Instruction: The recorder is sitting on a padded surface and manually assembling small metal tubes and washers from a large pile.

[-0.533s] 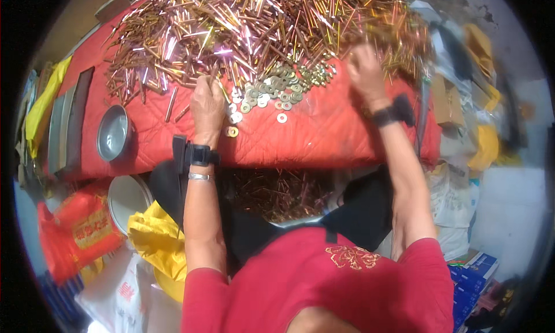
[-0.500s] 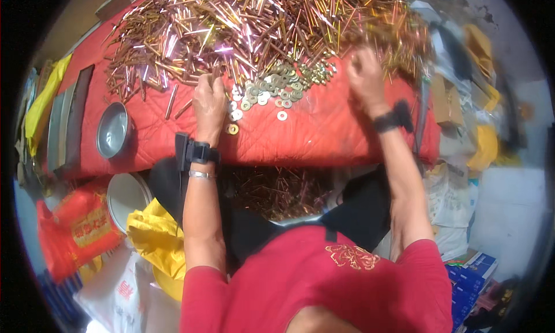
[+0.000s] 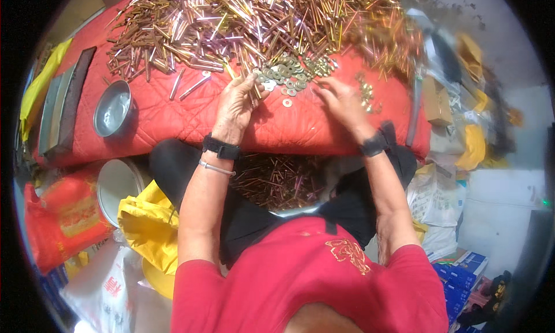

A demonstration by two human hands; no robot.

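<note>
My left hand (image 3: 234,106) is closed around a slim copper-coloured metal rod (image 3: 256,92), beside a pile of flat metal washers (image 3: 283,71). My right hand (image 3: 342,106) reaches in from the other side, its fingers bent together near the washers and the small brass-coloured nuts (image 3: 321,67). What its fingertips hold, if anything, is too small to make out. More of these nuts (image 3: 367,93) lie just right of that hand. Behind both hands spreads a big heap of copper-coloured rods (image 3: 231,26). One loose washer (image 3: 287,102) rests between my hands.
A red quilted cover (image 3: 173,116) lies over the work surface. On its left stands a metal bowl (image 3: 113,108). Two loose rods (image 3: 188,87) lie near the heap. More rods (image 3: 280,182) show below, between my legs. Cardboard boxes (image 3: 436,104) stand at the right.
My left hand has shifted right and turned, now showing a rod in its fingers. My right hand has come left from the heap's edge toward the washers, uncovering nuts on its right.
</note>
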